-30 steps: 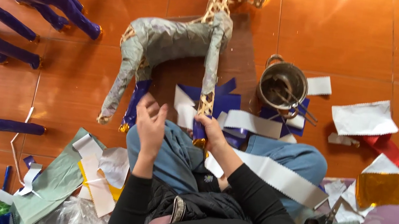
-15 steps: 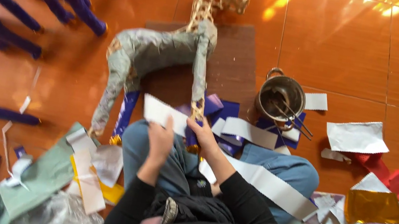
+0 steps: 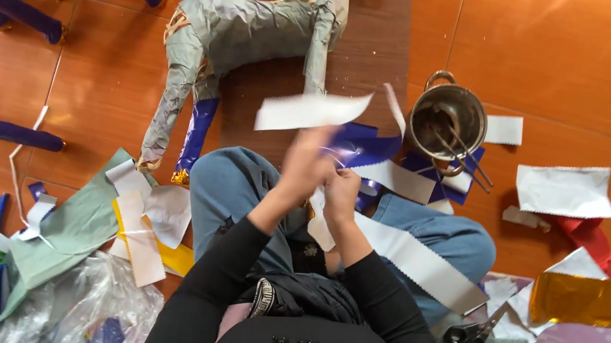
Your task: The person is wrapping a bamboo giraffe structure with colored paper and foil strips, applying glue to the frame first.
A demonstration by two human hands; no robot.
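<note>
Paper-covered animal frame (image 3: 237, 36), metal pot (image 3: 448, 121) beyond raised paper strip (image 3: 311, 110).

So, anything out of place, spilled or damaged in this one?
Nothing looks spilled or broken. The floor is littered with paper scraps, and scissors lie among them by the person's leg. The paper-covered animal figure lies on its side, one leg wrapped blue. The left hand holds up a white strip; the right hand is beside it.
</note>
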